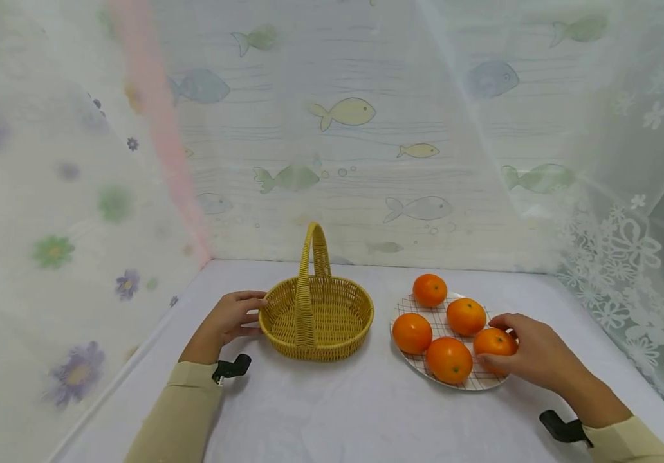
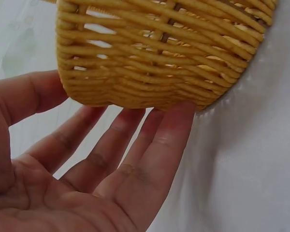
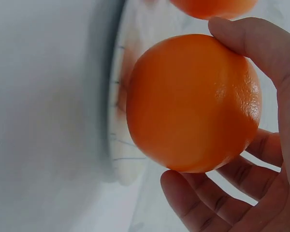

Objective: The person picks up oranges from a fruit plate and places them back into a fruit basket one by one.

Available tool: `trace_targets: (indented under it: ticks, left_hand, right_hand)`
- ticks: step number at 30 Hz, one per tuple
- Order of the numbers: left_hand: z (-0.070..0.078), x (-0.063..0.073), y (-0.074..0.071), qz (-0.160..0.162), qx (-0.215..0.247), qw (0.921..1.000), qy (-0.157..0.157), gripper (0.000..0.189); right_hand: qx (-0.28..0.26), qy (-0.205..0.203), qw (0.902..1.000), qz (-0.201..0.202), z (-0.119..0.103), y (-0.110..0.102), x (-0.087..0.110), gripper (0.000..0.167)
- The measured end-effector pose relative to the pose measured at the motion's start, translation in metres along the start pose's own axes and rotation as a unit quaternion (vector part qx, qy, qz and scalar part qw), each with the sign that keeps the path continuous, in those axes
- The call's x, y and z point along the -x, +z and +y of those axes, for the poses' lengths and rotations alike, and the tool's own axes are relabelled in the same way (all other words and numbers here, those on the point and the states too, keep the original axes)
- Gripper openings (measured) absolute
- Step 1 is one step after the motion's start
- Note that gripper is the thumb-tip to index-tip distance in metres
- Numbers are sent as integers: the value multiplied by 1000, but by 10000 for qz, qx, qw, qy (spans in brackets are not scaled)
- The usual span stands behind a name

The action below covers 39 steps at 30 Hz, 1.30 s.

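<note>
An empty yellow wicker basket (image 1: 338, 315) with a tall arched handle stands on the white table. My left hand (image 1: 238, 316) touches its left side; in the left wrist view the extended fingers (image 2: 154, 164) rest against the woven wall (image 2: 154, 58). To the right, my right hand (image 1: 540, 350) grips an orange (image 1: 493, 344) at the right edge of a plate (image 1: 477, 384), thumb on one side and fingers curled on the other. The right wrist view shows this orange (image 3: 193, 104) between thumb and fingers, over the plate's rim (image 3: 117, 121).
Several other oranges sit on the checked plate, among them one at the back (image 1: 430, 290) and one in front (image 1: 450, 360). A fish-patterned curtain (image 1: 343, 161) hangs behind the white table (image 1: 332, 411). Flowered and lacy sheets flank both sides.
</note>
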<state>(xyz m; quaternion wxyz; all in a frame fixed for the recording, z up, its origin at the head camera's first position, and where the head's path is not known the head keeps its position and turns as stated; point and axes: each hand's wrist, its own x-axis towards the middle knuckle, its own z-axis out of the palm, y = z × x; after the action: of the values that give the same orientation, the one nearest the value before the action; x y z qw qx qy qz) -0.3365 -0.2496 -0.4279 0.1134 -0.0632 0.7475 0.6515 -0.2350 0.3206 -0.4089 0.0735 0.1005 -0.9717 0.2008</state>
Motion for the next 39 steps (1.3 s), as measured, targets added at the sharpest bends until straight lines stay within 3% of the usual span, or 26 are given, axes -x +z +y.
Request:
trace_targets:
  ticks: [5, 14, 24, 39]
  left_hand:
    - [0, -2, -3, -80, 65, 9999, -93, 54]
    - [-4, -7, -11, -484, 397, 9980, -118, 57]
    - [-7, -12, -14, -468, 419, 9978, -187, 58]
    - [-10, -12, -14, -486, 542, 9972, -143, 57]
  right_hand:
    - [-10, -219, 9995, 217, -6, -10, 0, 76]
    - [-94, -253, 9990, 360, -19, -17, -9, 76]
    - [-310, -642, 9949, 708, -34, -19, -19, 73]
    - [-706, -904, 9912, 665, -61, -7, -40, 69]
